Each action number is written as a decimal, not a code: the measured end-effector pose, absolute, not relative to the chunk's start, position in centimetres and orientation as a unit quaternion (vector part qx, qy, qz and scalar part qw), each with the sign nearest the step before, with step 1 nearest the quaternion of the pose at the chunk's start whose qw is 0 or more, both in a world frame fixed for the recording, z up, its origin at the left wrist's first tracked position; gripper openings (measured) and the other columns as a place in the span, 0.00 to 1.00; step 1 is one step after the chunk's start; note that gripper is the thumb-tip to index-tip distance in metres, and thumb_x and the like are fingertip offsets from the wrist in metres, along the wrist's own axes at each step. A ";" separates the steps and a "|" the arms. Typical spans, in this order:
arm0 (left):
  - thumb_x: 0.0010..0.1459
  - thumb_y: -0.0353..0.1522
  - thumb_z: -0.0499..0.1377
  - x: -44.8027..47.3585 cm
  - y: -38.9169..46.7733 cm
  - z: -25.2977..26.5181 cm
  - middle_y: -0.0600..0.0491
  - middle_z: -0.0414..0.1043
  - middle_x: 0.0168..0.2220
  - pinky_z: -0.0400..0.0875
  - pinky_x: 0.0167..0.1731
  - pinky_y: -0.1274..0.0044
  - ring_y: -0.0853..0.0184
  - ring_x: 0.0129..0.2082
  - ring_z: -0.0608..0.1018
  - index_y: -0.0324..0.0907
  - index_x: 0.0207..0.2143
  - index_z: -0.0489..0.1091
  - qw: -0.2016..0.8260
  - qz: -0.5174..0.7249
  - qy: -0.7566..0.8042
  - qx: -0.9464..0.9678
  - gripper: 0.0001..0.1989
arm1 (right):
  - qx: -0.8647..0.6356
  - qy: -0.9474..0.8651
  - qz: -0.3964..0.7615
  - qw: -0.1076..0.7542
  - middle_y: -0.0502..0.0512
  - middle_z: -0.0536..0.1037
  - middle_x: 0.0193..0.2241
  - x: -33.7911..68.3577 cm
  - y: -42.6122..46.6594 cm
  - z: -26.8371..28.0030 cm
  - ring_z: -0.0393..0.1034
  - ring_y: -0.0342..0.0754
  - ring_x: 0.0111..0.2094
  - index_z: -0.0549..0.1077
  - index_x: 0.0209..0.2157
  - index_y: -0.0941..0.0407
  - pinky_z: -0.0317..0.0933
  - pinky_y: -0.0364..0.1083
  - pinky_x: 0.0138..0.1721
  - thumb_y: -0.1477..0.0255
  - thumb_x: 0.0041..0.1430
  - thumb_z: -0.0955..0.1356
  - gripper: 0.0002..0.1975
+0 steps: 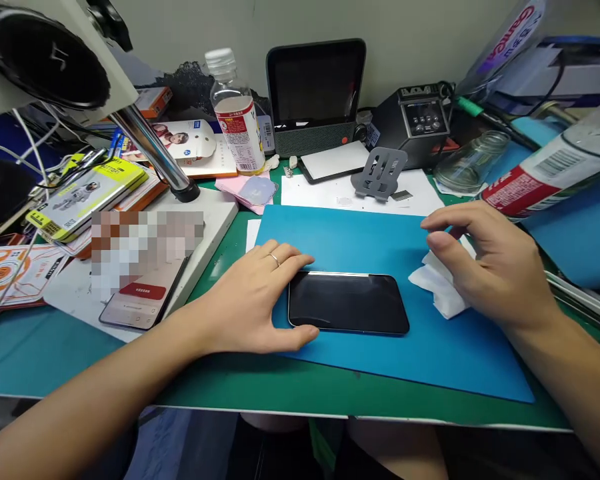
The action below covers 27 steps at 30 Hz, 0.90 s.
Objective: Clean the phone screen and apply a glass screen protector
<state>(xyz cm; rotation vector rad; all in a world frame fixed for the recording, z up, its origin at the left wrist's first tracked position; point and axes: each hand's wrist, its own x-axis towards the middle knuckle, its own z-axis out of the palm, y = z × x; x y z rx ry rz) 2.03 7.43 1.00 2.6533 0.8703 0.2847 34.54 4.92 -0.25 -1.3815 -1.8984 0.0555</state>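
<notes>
A dark-screened smartphone lies flat, screen up, on a blue mat. My left hand, with a ring on one finger, spans the phone's left end. Its thumb rests at the near long edge and its fingers at the far edge, in a loose hold. To the right, my right hand is raised with fingers curved and the thumb apart from the index finger. Nothing shows between them. A crumpled white tissue is beside and partly behind this hand; whether the hidden fingers touch it I cannot tell.
A second phone, lit and partly blurred out, leans on a pale stand base at left. Behind stand a bottle, a dark display, a grey bracket and a black device. A large bottle lies tilted at right.
</notes>
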 end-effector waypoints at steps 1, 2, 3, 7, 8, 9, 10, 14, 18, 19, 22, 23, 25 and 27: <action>0.57 0.53 0.61 2.0 7.4 1.1 0.42 0.69 0.55 0.68 0.51 0.62 0.52 0.51 0.72 0.38 0.60 0.63 0.162 0.096 0.302 0.935 0.38 | -0.545 -0.745 0.011 0.385 0.55 0.77 0.36 34.5 5.1 -0.3 0.73 0.57 0.39 0.74 0.38 0.46 0.66 0.57 0.42 0.63 0.66 0.66 0.05; 0.56 0.54 0.61 2.0 7.5 1.1 0.43 0.70 0.54 0.68 0.51 0.62 0.52 0.51 0.72 0.38 0.60 0.64 0.157 0.093 0.299 0.937 0.38 | -0.548 -0.743 0.003 0.384 0.54 0.77 0.34 34.5 5.3 -0.3 0.73 0.55 0.37 0.73 0.36 0.47 0.66 0.55 0.40 0.65 0.66 0.67 0.04; 0.56 0.54 0.61 2.0 7.5 1.1 0.43 0.70 0.54 0.68 0.51 0.62 0.53 0.50 0.72 0.38 0.59 0.65 0.152 0.093 0.296 0.938 0.38 | -0.550 -0.741 -0.005 0.385 0.53 0.77 0.33 34.5 5.4 -0.3 0.72 0.54 0.35 0.73 0.34 0.48 0.66 0.54 0.39 0.66 0.65 0.67 0.05; 0.56 0.56 0.61 1.9 7.4 1.1 0.43 0.70 0.52 0.69 0.50 0.63 0.54 0.48 0.72 0.38 0.57 0.67 0.134 0.097 0.284 0.945 0.37 | -0.559 -0.743 -0.018 0.368 0.54 0.77 0.32 34.6 5.4 0.0 0.73 0.52 0.34 0.72 0.32 0.51 0.66 0.51 0.36 0.67 0.65 0.67 0.07; 0.55 0.56 0.61 1.8 7.4 1.1 0.44 0.70 0.51 0.69 0.50 0.63 0.54 0.48 0.72 0.38 0.57 0.67 0.132 0.098 0.281 0.946 0.38 | -0.558 -0.750 -0.021 0.356 0.54 0.78 0.32 34.6 5.2 0.2 0.73 0.52 0.34 0.73 0.32 0.52 0.66 0.52 0.37 0.66 0.65 0.67 0.07; 0.55 0.57 0.61 1.8 7.5 1.0 0.44 0.70 0.51 0.69 0.49 0.63 0.54 0.48 0.72 0.38 0.57 0.67 0.129 0.098 0.279 0.947 0.38 | -0.557 -0.758 -0.024 0.339 0.55 0.79 0.33 34.7 4.8 0.4 0.74 0.53 0.36 0.74 0.33 0.52 0.67 0.52 0.39 0.65 0.65 0.67 0.08; 0.55 0.57 0.61 1.8 7.5 0.9 0.44 0.70 0.51 0.69 0.49 0.63 0.54 0.47 0.72 0.38 0.57 0.67 0.125 0.097 0.277 0.948 0.38 | -0.560 -0.763 -0.029 0.321 0.55 0.79 0.35 34.8 4.2 0.6 0.75 0.54 0.38 0.74 0.35 0.52 0.67 0.53 0.41 0.64 0.65 0.66 0.08; 0.55 0.57 0.61 1.6 7.6 0.7 0.43 0.70 0.50 0.69 0.48 0.63 0.54 0.47 0.72 0.37 0.56 0.68 0.104 0.099 0.273 0.951 0.38 | -0.617 -0.741 -0.037 0.263 0.60 0.79 0.44 35.5 1.6 0.8 0.74 0.61 0.47 0.76 0.47 0.52 0.68 0.57 0.45 0.57 0.65 0.66 0.16; 0.56 0.56 0.61 1.4 7.8 0.5 0.44 0.71 0.48 0.69 0.48 0.64 0.54 0.46 0.72 0.38 0.54 0.70 0.097 0.100 0.270 0.953 0.35 | -0.684 -0.700 -0.022 0.205 0.65 0.77 0.48 36.5 0.2 -0.5 0.72 0.66 0.50 0.76 0.53 0.54 0.67 0.62 0.48 0.52 0.62 0.66 0.25; 0.56 0.56 0.61 1.4 7.9 0.5 0.44 0.71 0.48 0.69 0.48 0.64 0.54 0.45 0.72 0.39 0.53 0.70 0.097 0.101 0.269 0.953 0.35 | -0.695 -0.692 -0.016 0.196 0.65 0.77 0.48 36.7 0.1 -0.9 0.72 0.66 0.50 0.77 0.52 0.54 0.67 0.62 0.48 0.52 0.62 0.66 0.26; 0.56 0.56 0.61 1.4 7.9 0.4 0.44 0.71 0.48 0.69 0.47 0.65 0.55 0.45 0.72 0.39 0.52 0.71 0.092 0.104 0.268 0.953 0.34 | -0.707 -0.680 0.002 0.196 0.63 0.78 0.45 36.9 0.2 -1.7 0.72 0.64 0.48 0.81 0.47 0.53 0.67 0.61 0.48 0.54 0.63 0.64 0.22; 0.55 0.56 0.61 1.4 7.9 0.5 0.45 0.71 0.47 0.69 0.47 0.65 0.55 0.45 0.72 0.38 0.52 0.71 0.090 0.106 0.268 0.953 0.34 | -0.706 -0.677 0.004 0.207 0.62 0.78 0.44 36.9 0.3 -1.8 0.72 0.63 0.47 0.81 0.45 0.52 0.67 0.60 0.47 0.55 0.63 0.63 0.22; 0.55 0.55 0.62 1.4 7.8 0.5 0.45 0.71 0.46 0.69 0.46 0.65 0.55 0.44 0.73 0.39 0.51 0.72 0.086 0.108 0.267 0.954 0.33 | -0.704 -0.670 0.000 0.237 0.62 0.78 0.42 36.6 0.4 -1.7 0.73 0.61 0.44 0.82 0.41 0.52 0.68 0.59 0.46 0.56 0.64 0.63 0.20; 0.55 0.55 0.62 1.4 7.8 0.7 0.45 0.71 0.46 0.69 0.46 0.65 0.54 0.44 0.73 0.39 0.50 0.72 0.086 0.107 0.265 0.954 0.32 | -0.702 -0.662 -0.010 0.260 0.61 0.79 0.39 36.2 0.2 -1.5 0.74 0.60 0.42 0.82 0.38 0.53 0.68 0.58 0.45 0.57 0.64 0.63 0.20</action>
